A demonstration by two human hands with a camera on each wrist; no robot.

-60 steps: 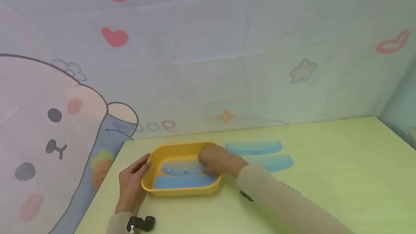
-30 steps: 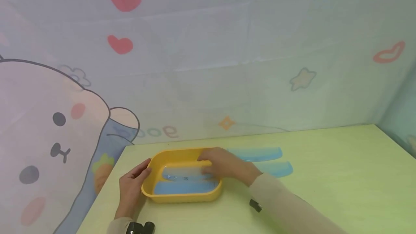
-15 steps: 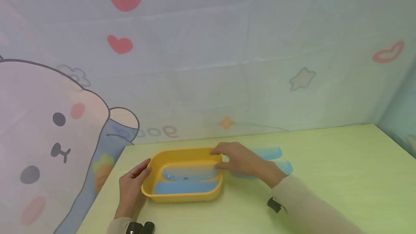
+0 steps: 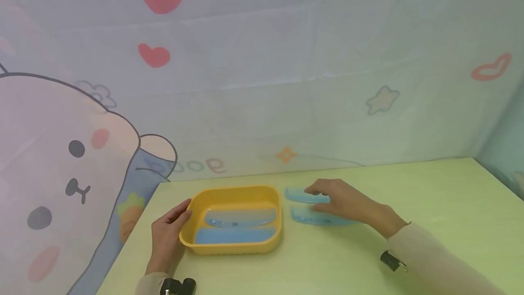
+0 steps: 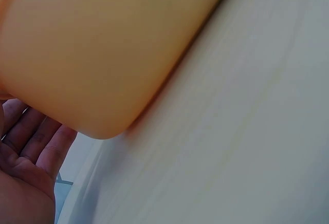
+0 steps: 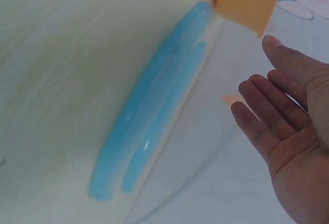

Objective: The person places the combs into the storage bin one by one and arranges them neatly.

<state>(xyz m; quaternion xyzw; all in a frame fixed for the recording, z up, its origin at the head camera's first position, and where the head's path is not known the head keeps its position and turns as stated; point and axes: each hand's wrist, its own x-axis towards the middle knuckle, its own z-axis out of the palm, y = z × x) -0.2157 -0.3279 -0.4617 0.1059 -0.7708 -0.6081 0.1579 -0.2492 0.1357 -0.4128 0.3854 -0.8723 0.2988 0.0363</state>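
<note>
A yellow plastic tray [image 4: 230, 249] stands on the table, and my left hand [image 4: 165, 236] holds it by the left end of its rim. Two blue combs lie inside: a clear one [image 4: 241, 217] at the back and a frosted-looking one [image 4: 235, 236] in front. To the right of the tray, two more blue combs lie flat, a near comb [image 4: 302, 216] and a far comb [image 4: 295, 195]. Over them hovers my right hand [image 4: 352, 201], its thumb and fingers spread apart and holding nothing. The right wrist view shows its palm [image 6: 295, 154] apart from the combs.
The pale green table [image 4: 430, 222] extends to the right. Behind it hangs a printed cloth [image 4: 262, 81] with hearts, a star and a white cartoon animal. Each sleeve carries a small black device at the wrist.
My right hand has come out of the tray and moved right, over the two combs on the table. My left hand stays on the tray. The head view has tilted slightly.
</note>
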